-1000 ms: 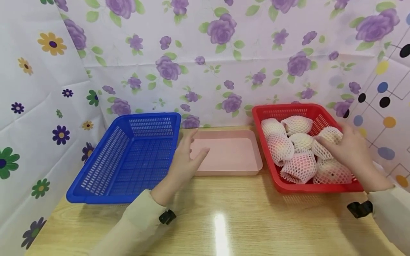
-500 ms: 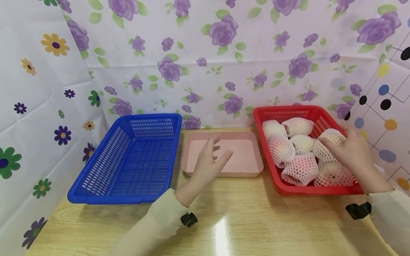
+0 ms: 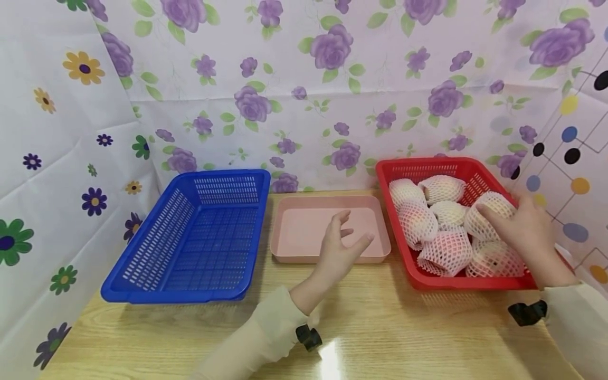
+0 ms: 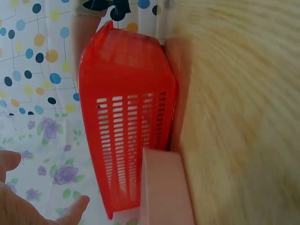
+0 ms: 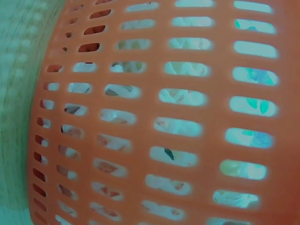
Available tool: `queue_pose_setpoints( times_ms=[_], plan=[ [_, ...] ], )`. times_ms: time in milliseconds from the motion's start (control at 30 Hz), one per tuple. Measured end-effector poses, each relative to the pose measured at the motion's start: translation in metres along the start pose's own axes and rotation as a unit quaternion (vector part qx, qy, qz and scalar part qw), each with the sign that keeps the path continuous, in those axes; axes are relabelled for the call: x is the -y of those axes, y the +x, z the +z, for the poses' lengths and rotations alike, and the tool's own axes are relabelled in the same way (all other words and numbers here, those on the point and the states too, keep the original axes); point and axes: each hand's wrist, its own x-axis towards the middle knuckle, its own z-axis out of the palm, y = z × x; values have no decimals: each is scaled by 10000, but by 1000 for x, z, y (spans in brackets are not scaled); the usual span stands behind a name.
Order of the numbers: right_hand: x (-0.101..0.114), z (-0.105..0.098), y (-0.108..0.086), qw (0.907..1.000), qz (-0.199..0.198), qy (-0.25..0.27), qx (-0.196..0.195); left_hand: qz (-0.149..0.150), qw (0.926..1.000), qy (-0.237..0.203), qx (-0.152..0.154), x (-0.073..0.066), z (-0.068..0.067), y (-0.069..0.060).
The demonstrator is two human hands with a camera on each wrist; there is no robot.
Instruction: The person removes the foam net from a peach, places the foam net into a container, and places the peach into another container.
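Observation:
In the head view my right hand (image 3: pixel 529 229) is at the right side of the red basket (image 3: pixel 453 282). It grips a fruit in a white foam net (image 3: pixel 486 216), thumb across the top; the other fingers are mostly hidden behind the fruit and rim. Several more netted fruits (image 3: pixel 445 250) lie packed beside it, some reddish. My left hand (image 3: pixel 338 253) hovers near the front edge of the pink tray (image 3: pixel 304 258), fingers loosely bent and thumb apart, holding nothing. In the left wrist view its fingertips (image 4: pixel 77 208) show at lower left. The right wrist view shows only the basket's slotted wall (image 5: pixel 140 103).
A blue slotted basket (image 3: pixel 214 243) with no fruit in it stands left of the pink tray. All three containers stand on a wooden table (image 3: pixel 380 327). Patterned cloth (image 3: pixel 285 68) hangs behind and on both sides.
My left hand has moved right, from the blue basket's right edge across the front of the pink tray. My right hand stays at the same fruit, which has barely shifted.

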Motion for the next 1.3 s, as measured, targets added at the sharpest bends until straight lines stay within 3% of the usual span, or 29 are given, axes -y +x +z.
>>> queue_pose_setpoints(
  times_ms=[333, 567, 700, 1300],
  plan=[
    [-3, 4, 0, 9996, 182, 196, 128, -231, 9974, -681, 90, 5, 29, -4],
    [-10, 8, 2, 9998, -37, -192, -51, -473, 9952, -817, 247, 10, 48, -5],
    [-9, 10, 2, 9998, -77, -135, -117, -584, 9942, -855, 279, 12, 56, -4],
    [-11, 11, 1, 9993, 119, -166, 307, -669, 9874, -1313, 574, 11, 67, -2]
  ],
)
